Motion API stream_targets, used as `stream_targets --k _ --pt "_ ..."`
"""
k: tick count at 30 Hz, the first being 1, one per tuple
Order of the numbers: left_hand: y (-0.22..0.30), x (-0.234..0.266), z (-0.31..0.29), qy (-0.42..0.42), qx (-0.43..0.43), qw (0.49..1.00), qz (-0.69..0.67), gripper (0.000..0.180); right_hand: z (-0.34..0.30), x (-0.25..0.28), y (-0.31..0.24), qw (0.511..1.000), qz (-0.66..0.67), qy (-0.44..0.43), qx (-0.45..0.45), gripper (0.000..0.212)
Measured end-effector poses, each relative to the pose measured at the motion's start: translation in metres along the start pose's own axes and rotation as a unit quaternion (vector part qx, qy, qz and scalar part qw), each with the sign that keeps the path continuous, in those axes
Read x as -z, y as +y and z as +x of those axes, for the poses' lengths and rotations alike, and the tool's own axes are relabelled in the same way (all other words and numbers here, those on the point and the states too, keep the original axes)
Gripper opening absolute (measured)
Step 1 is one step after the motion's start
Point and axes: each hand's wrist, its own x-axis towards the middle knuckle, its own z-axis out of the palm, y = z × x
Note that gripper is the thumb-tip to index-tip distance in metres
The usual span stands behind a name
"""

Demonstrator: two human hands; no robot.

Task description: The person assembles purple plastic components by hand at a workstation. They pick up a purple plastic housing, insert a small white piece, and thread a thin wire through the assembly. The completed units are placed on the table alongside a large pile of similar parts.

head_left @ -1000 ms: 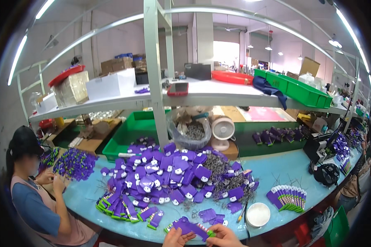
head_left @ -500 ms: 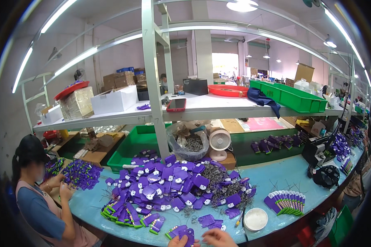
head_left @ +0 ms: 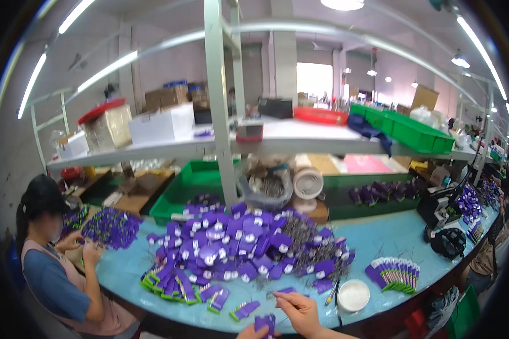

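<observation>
Purple piece (head_left: 264, 323) is sitting at the lower edge, the cut-off left hand (head_left: 251, 333) clamping it; the right hand (head_left: 301, 312) is pressing fingertips together, anything between them being too blurred to tell.

Left hand (head_left: 247, 333) is held low at the bottom edge, mostly cut off; left wrist and forearm can't be made out. Visible fingers are bent in a grip. Right hand (head_left: 301, 314) is raised a bit higher, off to the right, with the back of it turned up and pointed toward upper left. Thumb and index fingertips (head_left: 279, 296) are brought together in a pinch; other fingers are curled in, partly hidden. Right forearm (head_left: 332, 334) is angled in from the lower edge, bare. Hands are held near each other, apart.
</observation>
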Motion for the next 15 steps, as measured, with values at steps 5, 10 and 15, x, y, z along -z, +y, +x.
stream_targets --k 5,10,15 --pt "0.01 0.013 0.015 0.009 -0.073 0.997 -0.002 0.03 -0.024 0.012 0.004 0.971 -0.221 -0.087 0.021 0.007" --pt "0.003 -0.002 0.003 -0.059 -0.109 0.992 -0.031 0.029 -0.036 0.016 0.004 0.938 -0.312 -0.072 0.132 0.018" --pt "-0.014 -0.001 -0.004 -0.044 -0.138 0.989 0.018 0.031 -0.042 0.016 0.01 0.925 -0.336 -0.087 0.158 0.017"
